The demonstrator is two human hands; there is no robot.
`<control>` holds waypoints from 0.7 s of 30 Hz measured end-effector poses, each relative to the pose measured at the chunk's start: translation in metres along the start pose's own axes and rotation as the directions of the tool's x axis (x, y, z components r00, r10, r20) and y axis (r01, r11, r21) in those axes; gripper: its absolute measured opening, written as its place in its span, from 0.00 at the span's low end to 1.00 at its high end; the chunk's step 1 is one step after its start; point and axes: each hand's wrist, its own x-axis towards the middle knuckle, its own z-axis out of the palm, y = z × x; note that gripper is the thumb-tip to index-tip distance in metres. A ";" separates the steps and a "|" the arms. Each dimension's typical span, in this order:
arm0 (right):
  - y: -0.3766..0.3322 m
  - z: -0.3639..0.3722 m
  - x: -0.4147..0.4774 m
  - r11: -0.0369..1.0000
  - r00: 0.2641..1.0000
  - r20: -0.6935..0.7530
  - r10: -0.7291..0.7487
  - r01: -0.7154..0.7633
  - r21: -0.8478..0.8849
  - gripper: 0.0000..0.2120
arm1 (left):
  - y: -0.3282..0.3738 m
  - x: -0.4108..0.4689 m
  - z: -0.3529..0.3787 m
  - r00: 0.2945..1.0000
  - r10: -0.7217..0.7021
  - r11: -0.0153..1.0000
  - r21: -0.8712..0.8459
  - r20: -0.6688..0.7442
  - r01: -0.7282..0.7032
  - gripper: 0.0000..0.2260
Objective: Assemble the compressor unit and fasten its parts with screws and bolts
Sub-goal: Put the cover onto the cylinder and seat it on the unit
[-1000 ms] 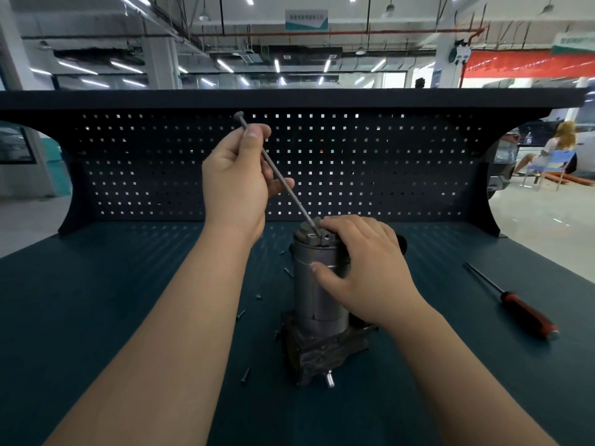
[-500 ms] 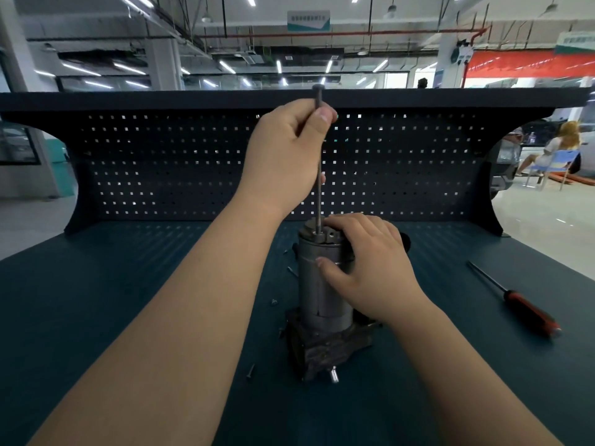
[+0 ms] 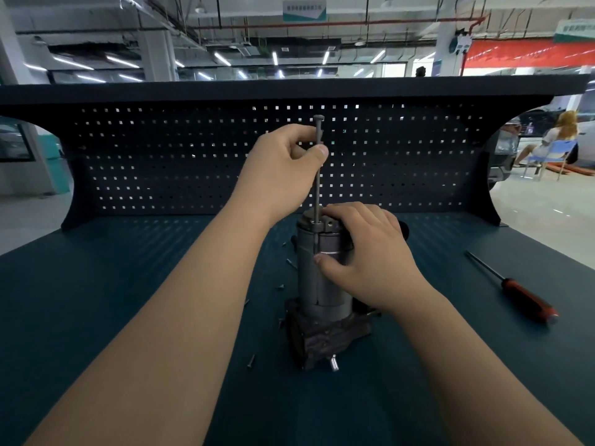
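Note:
The compressor unit (image 3: 310, 278), a grey metal cylinder on a dark cast base, stands upright in the middle of the blue bench. A long thin bolt (image 3: 318, 185) stands vertical with its tip in a hole on the cylinder's top. My left hand (image 3: 283, 175) pinches the bolt's upper shaft just below the head. My right hand (image 3: 367, 255) grips the cylinder's upper right side, thumb on the front wall, fingers over the top edge.
A red-handled screwdriver (image 3: 515, 289) lies on the bench to the right. Several small screws (image 3: 250, 361) are scattered left of the unit. A dark pegboard (image 3: 161, 156) closes off the bench's back. A person sits on a chair far right in the background.
The bolt went from tilted to upright, and it has now sunk lower into the cylinder's top hole. My left hand moved right and down with it. My right hand stayed on the cylinder.

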 end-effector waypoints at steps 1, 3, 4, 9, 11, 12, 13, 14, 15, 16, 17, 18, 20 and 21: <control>0.000 -0.002 0.000 1.000 1.000 0.012 -0.006 0.006 0.006 0.30 | -0.004 -0.003 0.000 0.999 -0.001 0.999 -0.035 -0.035 0.000 0.06; 0.001 -0.004 0.000 1.000 0.999 0.043 -0.018 0.017 0.021 0.32 | -0.012 -0.011 0.001 0.999 -0.003 0.995 -0.096 -0.051 -0.002 0.05; 0.002 -0.006 0.000 0.999 0.998 0.057 -0.024 0.023 0.027 0.33 | -0.015 -0.015 0.003 1.000 0.011 0.994 -0.109 -0.028 -0.014 0.05; 0.002 -0.007 0.001 0.996 0.999 0.048 -0.010 0.005 0.087 0.27 | -0.035 -0.035 0.011 0.997 0.077 0.994 -0.077 0.022 -0.075 0.05; 0.001 -0.005 0.001 0.995 0.999 0.034 0.004 -0.007 0.100 0.25 | -0.047 -0.043 0.010 0.996 0.056 0.991 -0.120 -0.066 -0.064 0.05; 0.001 -0.005 0.001 0.995 1.000 0.028 0.006 -0.009 0.101 0.24 | -0.052 -0.048 0.010 0.995 0.037 0.989 -0.139 -0.092 -0.050 0.05; 0.001 -0.004 0.001 0.995 1.000 0.022 0.008 -0.010 0.101 0.24 | -0.058 -0.053 0.010 0.995 0.016 0.988 -0.150 -0.102 -0.032 0.05; 0.000 -0.003 0.000 0.995 1.000 0.016 0.009 -0.011 0.101 0.24 | -0.063 -0.059 0.012 0.995 -0.008 0.987 -0.159 -0.102 -0.008 0.06; 0.000 -0.003 0.000 0.995 1.000 0.011 0.010 -0.011 0.102 0.24 | -0.068 -0.064 0.013 0.994 -0.037 0.985 -0.169 -0.099 0.020 0.06; 0.001 -0.003 0.000 0.995 1.000 0.008 0.011 -0.011 0.103 0.23 | -0.074 -0.071 0.015 0.992 -0.069 0.983 -0.177 -0.102 0.050 0.06; 0.001 -0.002 0.000 0.995 1.000 0.008 0.013 -0.014 0.104 0.23 | -0.079 -0.078 0.017 0.988 -0.103 0.980 -0.183 -0.114 0.081 0.06; 0.001 -0.002 0.001 0.994 1.000 0.008 0.016 -0.016 0.104 0.23 | -0.084 -0.085 0.019 0.982 -0.134 0.977 -0.182 -0.135 0.108 0.05; 0.002 -0.002 0.001 0.995 1.000 0.004 0.017 -0.018 0.101 0.23 | -0.094 -0.102 0.024 0.975 -0.164 0.980 -0.137 -0.151 0.144 0.05; 0.002 -0.001 0.001 0.995 1.000 0.002 0.015 -0.016 0.097 0.24 | -0.097 -0.110 0.028 0.977 -0.166 0.983 -0.103 -0.134 0.153 0.06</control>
